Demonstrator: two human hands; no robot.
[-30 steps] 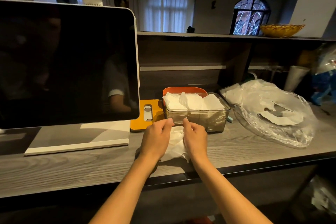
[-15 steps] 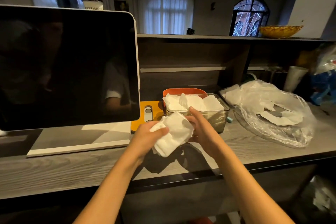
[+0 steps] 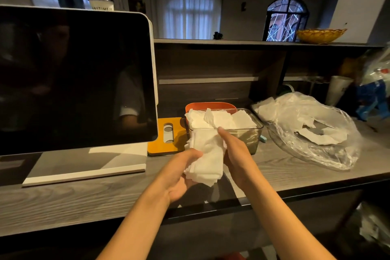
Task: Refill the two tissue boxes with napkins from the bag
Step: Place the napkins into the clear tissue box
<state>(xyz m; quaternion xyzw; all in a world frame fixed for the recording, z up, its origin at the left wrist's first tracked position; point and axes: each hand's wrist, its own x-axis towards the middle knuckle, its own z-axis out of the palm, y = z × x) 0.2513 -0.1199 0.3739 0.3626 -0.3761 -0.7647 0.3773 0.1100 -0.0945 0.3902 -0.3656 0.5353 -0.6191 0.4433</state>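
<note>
Left hand: our left hand (image 3: 179,177) is palm-up under a stack of white napkins (image 3: 207,157), its thumb laid across the stack's left edge and the other fingers curled beneath it, so it grips the stack from below.
Right hand: our right hand (image 3: 236,155) presses against the right side of the same stack; its thumb points forward over the top right corner, and the rest of its fingers are hidden behind the paper, so we cannot tell how they lie.
Napkins in hand: the stack sits between our two palms, raised off the wooden counter (image 3: 84,198), its far end rising past our fingertips.
Clear tissue box: just beyond our fingertips stands a clear tissue box (image 3: 249,133), already heaped with loose napkins up to its rim.
Orange tissue box: directly behind the clear one, farther from our fingers, only the rim of an orange tissue box (image 3: 211,105) shows; we cannot see its contents.
Orange lid: to the left of our left thumb lies a flat orange lid (image 3: 162,143) with an oval slot.
Bag: well to the right of our right hand, a clear plastic bag (image 3: 316,133) lies slumped on the counter with a few napkins inside.
Screen: a dark screen on a white stand (image 3: 73,78) fills the space left of our left hand.
</note>
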